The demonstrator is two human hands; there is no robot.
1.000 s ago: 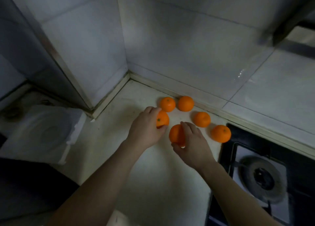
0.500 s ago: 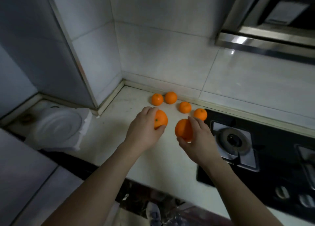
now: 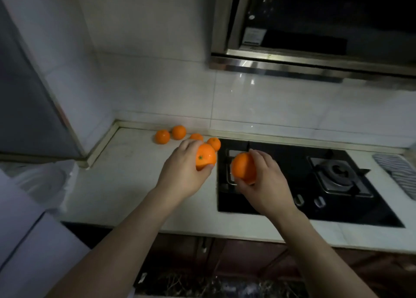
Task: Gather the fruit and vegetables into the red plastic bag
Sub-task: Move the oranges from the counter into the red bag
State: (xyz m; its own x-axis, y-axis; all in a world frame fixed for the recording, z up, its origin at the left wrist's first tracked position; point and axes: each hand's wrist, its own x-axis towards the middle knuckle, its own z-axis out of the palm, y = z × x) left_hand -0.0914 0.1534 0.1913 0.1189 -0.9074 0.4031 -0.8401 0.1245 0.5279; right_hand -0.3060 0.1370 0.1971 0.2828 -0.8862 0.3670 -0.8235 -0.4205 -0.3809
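Observation:
My left hand (image 3: pixel 182 174) grips one orange (image 3: pixel 205 157) above the white counter (image 3: pixel 126 180). My right hand (image 3: pixel 266 185) grips another orange (image 3: pixel 242 167) over the left edge of the black gas hob (image 3: pixel 281 165). Several more oranges lie along the back wall: one at the far left (image 3: pixel 162 136), one beside it (image 3: pixel 179 132), one partly hidden behind my left hand (image 3: pixel 196 136) and one by the hob's corner (image 3: pixel 214 143). No red plastic bag is in view.
A range hood (image 3: pixel 315 39) hangs above the hob, which has a burner (image 3: pixel 340 174) on its right side. A striped cloth (image 3: pixel 398 174) lies at the counter's right end. A white bin with a bag (image 3: pixel 42 180) stands left of the counter.
Both hands have lifted their oranges off the counter and drawn back toward me. The view has pulled back and tilted up, bringing the hob and range hood into sight.

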